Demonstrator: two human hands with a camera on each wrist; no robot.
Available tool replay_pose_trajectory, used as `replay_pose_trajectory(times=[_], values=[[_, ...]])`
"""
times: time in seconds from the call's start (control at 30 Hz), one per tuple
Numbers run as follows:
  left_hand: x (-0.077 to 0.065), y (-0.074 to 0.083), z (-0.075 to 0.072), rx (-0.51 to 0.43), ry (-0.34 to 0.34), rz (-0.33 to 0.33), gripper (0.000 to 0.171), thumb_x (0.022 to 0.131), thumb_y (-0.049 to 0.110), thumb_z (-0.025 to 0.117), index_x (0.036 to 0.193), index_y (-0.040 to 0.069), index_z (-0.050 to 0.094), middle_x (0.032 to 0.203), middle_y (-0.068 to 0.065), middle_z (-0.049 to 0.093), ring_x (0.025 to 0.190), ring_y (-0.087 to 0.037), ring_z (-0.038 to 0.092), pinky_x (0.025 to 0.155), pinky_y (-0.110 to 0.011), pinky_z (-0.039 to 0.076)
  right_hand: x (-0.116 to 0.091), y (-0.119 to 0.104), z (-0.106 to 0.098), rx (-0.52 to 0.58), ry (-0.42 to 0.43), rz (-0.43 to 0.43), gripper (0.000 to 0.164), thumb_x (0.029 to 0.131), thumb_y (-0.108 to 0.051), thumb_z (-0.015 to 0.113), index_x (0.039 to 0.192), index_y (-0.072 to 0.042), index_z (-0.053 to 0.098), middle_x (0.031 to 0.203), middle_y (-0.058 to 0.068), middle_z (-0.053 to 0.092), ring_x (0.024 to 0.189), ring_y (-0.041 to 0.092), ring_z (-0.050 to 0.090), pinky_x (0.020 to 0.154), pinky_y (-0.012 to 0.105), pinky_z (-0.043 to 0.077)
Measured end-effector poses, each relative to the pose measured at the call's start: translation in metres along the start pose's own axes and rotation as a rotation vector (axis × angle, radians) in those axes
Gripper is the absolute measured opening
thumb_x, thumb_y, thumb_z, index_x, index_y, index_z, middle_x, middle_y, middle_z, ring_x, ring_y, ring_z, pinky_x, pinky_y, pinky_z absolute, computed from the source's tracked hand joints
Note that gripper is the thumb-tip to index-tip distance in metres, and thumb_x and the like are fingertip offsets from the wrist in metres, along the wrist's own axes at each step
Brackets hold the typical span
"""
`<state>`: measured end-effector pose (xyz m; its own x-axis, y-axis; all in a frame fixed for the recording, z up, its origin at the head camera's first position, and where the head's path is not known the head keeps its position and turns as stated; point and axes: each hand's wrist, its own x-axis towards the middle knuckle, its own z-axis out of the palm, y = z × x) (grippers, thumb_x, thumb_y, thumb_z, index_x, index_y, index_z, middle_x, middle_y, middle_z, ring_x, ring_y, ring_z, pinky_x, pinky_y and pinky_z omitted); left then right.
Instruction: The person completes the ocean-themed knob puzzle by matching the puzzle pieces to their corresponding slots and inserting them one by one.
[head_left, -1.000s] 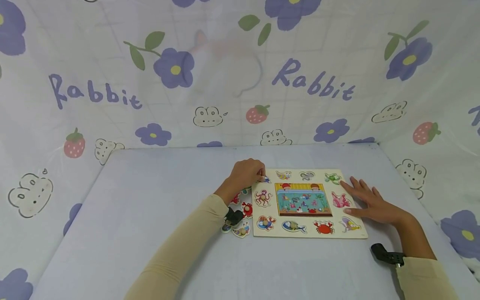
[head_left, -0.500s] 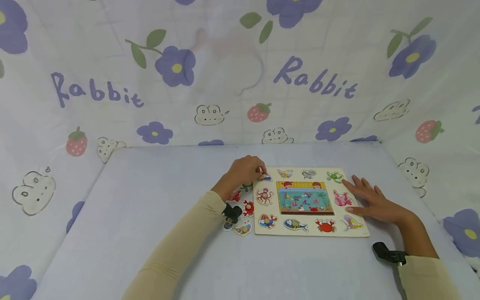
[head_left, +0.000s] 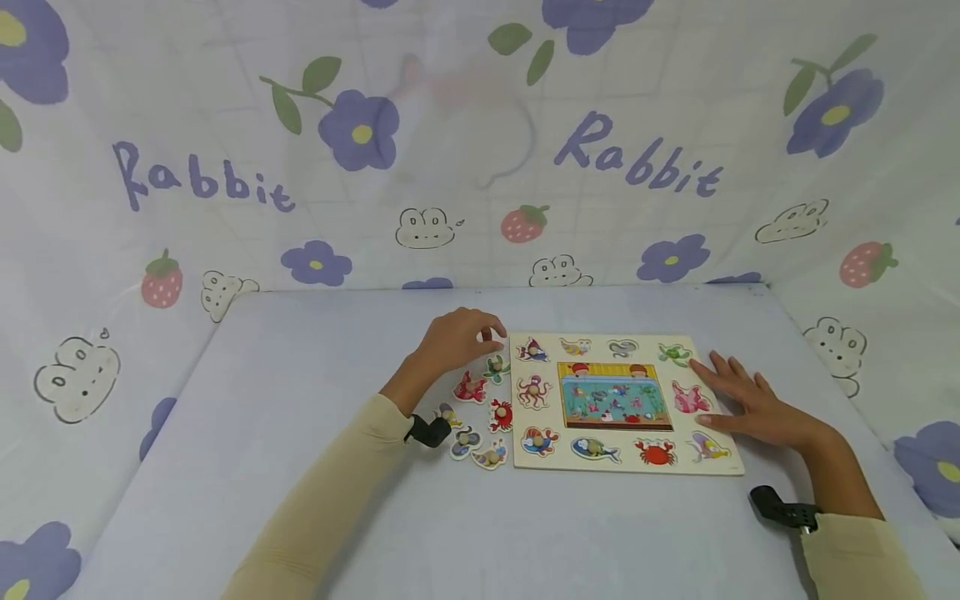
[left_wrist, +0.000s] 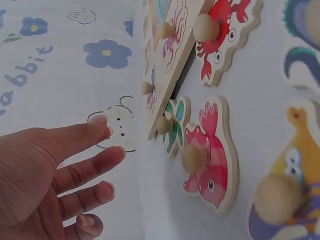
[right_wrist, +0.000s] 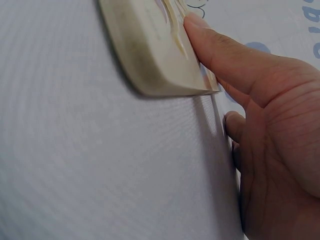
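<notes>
A wooden knob puzzle board (head_left: 543, 417) with sea animals lies flat on the table. My left hand (head_left: 457, 342) hovers beyond its upper left corner, thumb and fingers apart with nothing between them. Nearest to it on the board is a purple fish piece (head_left: 533, 350) in the corner slot. Below the hand lie a green turtle piece (left_wrist: 180, 135) and a pink-red sea animal piece (left_wrist: 215, 155), both with round knobs. My right hand (head_left: 757, 412) rests on the board's right edge, fingers spread. In the right wrist view, its thumb (right_wrist: 225, 52) touches the board's edge.
Left of the board are more loose pieces: a red crab (head_left: 501, 415), a grey-blue curled piece (head_left: 465, 443), a yellowish snail-like piece (head_left: 491, 455) and a purple-yellow one (left_wrist: 292, 195). A printed curtain (head_left: 450, 167) stands behind the table (head_left: 360, 350).
My left hand has let go of the purple fish piece at the upper left slot and moved left, off the board. The right hand stays on the board's right edge.
</notes>
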<state>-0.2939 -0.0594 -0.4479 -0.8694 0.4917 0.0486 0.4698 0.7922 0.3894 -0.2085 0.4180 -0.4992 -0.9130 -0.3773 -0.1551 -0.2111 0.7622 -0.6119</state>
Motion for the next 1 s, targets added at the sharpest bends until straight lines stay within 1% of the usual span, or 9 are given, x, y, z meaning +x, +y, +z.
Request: replay_pose_trajectory(times=[0.13,0.3,0.4,0.57,0.77,1.0], values=[[-0.014,-0.003,-0.007,-0.004,-0.003,-0.016,0.024,0.094,0.030,0.074,0.118,0.022,0.075,0.097,0.005,0.070,0.085,-0.015,0.057,0.072,-0.032,0.048,0.000,-0.001,0.000,0.004,-0.003,0.005,0.096,0.089,-0.044,0.072,0.163,-0.022,0.016,0.166,0.026,-0.006,0.149,0.049,-0.019,0.109,0.068,-0.021],[-0.030,-0.005,-0.013,0.007,-0.036,-0.047,0.024,0.094,0.030,0.075,0.118,0.023,0.075,0.097,0.006,0.070,0.086,-0.016,0.057,0.073,-0.033,0.049,-0.001,-0.003,0.000,0.010,-0.004,0.010,0.096,0.089,-0.043,0.072,0.163,-0.022,0.015,0.166,0.026,-0.006,0.149,0.049,-0.020,0.109,0.068,-0.021],[-0.041,-0.007,-0.015,0.009,-0.050,-0.050,0.023,0.094,0.029,0.075,0.116,0.023,0.075,0.097,0.007,0.070,0.087,-0.015,0.057,0.074,-0.032,0.048,-0.001,-0.003,0.000,0.005,-0.005,0.013,0.096,0.089,-0.043,0.072,0.163,-0.021,0.015,0.166,0.026,-0.006,0.149,0.049,-0.020,0.109,0.068,-0.021],[-0.059,-0.009,-0.018,0.007,-0.052,-0.044,0.018,0.093,0.026,0.077,0.110,0.022,0.076,0.093,0.009,0.070,0.087,-0.015,0.058,0.074,-0.033,0.048,-0.001,-0.003,0.000,0.010,-0.007,0.011,0.096,0.089,-0.043,0.072,0.163,-0.021,0.015,0.166,0.026,-0.007,0.149,0.048,-0.021,0.109,0.067,-0.021],[-0.077,-0.014,-0.017,0.009,-0.059,-0.052,0.014,0.091,0.024,0.078,0.105,0.025,0.076,0.088,0.011,0.067,0.083,-0.014,0.057,0.072,-0.032,0.048,-0.001,-0.004,-0.001,0.005,-0.005,0.012,0.095,0.090,-0.043,0.072,0.163,-0.022,0.015,0.167,0.025,-0.007,0.149,0.047,-0.021,0.109,0.068,-0.021],[-0.099,-0.023,-0.012,-0.007,-0.068,-0.048,0.013,0.090,0.026,0.080,0.102,0.025,0.075,0.084,0.014,0.064,0.078,-0.012,0.053,0.066,-0.030,0.044,0.000,-0.001,0.000,0.012,-0.009,0.014,0.095,0.090,-0.043,0.072,0.163,-0.023,0.015,0.166,0.025,-0.008,0.149,0.047,-0.021,0.109,0.067,-0.022]])
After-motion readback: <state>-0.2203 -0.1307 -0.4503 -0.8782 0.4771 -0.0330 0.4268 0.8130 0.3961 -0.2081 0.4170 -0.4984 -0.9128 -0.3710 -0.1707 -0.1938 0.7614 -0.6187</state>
